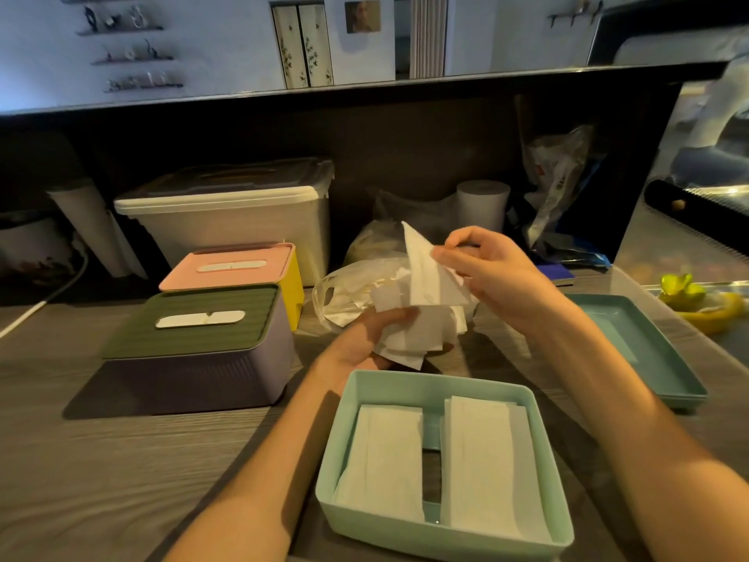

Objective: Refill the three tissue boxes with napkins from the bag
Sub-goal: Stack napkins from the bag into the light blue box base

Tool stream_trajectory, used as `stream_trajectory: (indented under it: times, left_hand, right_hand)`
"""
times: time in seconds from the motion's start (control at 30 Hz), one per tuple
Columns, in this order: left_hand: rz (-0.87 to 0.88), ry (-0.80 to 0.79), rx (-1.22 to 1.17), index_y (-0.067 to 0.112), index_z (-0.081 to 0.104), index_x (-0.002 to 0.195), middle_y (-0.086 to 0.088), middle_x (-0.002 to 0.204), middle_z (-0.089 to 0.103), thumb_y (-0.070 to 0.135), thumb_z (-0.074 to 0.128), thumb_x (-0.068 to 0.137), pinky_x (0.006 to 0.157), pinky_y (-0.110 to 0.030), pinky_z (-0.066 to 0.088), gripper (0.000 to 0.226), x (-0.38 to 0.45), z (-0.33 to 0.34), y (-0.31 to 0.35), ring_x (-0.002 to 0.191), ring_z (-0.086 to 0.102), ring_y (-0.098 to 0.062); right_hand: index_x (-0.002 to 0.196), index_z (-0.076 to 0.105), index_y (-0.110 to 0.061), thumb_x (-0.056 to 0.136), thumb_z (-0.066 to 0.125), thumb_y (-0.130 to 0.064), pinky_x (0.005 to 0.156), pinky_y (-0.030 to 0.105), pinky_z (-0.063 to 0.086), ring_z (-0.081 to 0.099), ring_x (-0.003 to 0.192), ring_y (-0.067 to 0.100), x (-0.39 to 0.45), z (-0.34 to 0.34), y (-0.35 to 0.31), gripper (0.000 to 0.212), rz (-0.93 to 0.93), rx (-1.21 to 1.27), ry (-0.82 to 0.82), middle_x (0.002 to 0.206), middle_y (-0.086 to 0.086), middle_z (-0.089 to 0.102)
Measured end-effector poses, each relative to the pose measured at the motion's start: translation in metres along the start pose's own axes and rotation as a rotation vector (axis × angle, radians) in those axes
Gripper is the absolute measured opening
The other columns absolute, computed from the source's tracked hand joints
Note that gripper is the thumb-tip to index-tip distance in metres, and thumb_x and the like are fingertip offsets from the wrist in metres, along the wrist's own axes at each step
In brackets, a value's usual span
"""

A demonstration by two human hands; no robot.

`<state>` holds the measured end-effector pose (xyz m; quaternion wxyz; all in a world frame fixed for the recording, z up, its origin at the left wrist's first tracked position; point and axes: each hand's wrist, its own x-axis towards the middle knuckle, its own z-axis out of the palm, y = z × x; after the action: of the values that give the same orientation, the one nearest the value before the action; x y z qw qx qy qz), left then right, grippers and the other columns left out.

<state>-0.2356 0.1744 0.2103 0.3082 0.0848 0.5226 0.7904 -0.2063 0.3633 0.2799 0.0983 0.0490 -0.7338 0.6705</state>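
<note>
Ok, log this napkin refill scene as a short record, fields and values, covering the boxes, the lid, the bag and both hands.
open box: teal box, lid off, two napkin stacks side by side inside
lid: teal lid on the counter, right of that box
closed boxes: purple box, green lid; yellow box, pink lid
bag: plastic bag behind the hands
left hand: holds loose napkins
right hand: pinches one napkin

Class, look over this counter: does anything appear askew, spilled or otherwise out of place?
Mostly tidy. The napkins in the left hand are a crumpled, uneven bunch, unlike the two flat stacks in the open teal box. Its lid lies off to the right. The right hand pinches one napkin upward.
</note>
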Motion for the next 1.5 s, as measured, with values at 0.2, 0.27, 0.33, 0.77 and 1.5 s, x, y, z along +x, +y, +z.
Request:
stream_trajectory:
  times: [0.2, 0.27, 0.33, 0.77, 1.5]
  left_hand:
    - [0.079, 0.024, 0.004, 0.022, 0.060, 0.127, -0.013, 0.116, 0.073, 0.055, 0.045, 0.100, 0.099, -0.052, 0.053, 0.046, 0.001, 0.012, 0.005, 0.108, 0.070, -0.032]
    - [0.102, 0.021, 0.117, 0.024, 0.057, 0.128, -0.008, 0.111, 0.076, 0.049, 0.052, 0.099, 0.087, -0.041, 0.059, 0.040, -0.001, 0.011, 0.006, 0.102, 0.073, -0.024]
    - [0.101, 0.025, 0.205, 0.017, 0.054, 0.136, -0.010, 0.119, 0.073, 0.032, 0.068, 0.093, 0.093, -0.041, 0.057, 0.048, 0.001, 0.003, 0.002, 0.110, 0.070, -0.026]
    - [0.068, 0.064, -0.161, 0.017, 0.062, 0.126, -0.014, 0.107, 0.075, 0.057, 0.050, 0.098, 0.093, -0.047, 0.056, 0.050, -0.001, 0.009, 0.008, 0.096, 0.072, -0.030]
    - [0.140, -0.039, 0.028, 0.024, 0.059, 0.128, -0.004, 0.110, 0.076, 0.018, 0.063, 0.095, 0.082, -0.035, 0.058, 0.034, -0.005, 0.007, 0.009, 0.096, 0.075, -0.019]
  right_hand:
    - [0.119, 0.069, -0.024, 0.092, 0.076, -0.023, 0.070, 0.020, 0.053, 0.067, 0.097, 0.011, -0.002, 0.003, 0.009, 0.028, -0.029, -0.314, -0.075, 0.103, -0.002, 0.068]
    - [0.117, 0.071, -0.027, 0.095, 0.071, -0.027, 0.070, 0.017, 0.053, 0.067, 0.096, 0.008, -0.004, 0.002, 0.008, 0.022, -0.058, -0.420, -0.110, 0.102, -0.004, 0.068]
    - [0.108, 0.072, -0.027, 0.095, 0.071, -0.030, 0.071, 0.018, 0.055, 0.068, 0.094, 0.008, -0.004, 0.002, 0.009, 0.013, -0.063, -0.462, -0.126, 0.101, -0.006, 0.070]
    - [0.112, 0.073, -0.018, 0.092, 0.074, -0.028, 0.083, 0.024, 0.060, 0.072, 0.099, 0.012, -0.007, -0.009, -0.005, 0.022, -0.101, -0.191, -0.158, 0.106, -0.003, 0.075]
    - [0.095, 0.077, -0.030, 0.086, 0.080, -0.035, 0.064, 0.015, 0.052, 0.068, 0.077, 0.007, -0.002, -0.011, 0.011, 0.011, -0.001, -0.358, 0.045, 0.085, -0.004, 0.074]
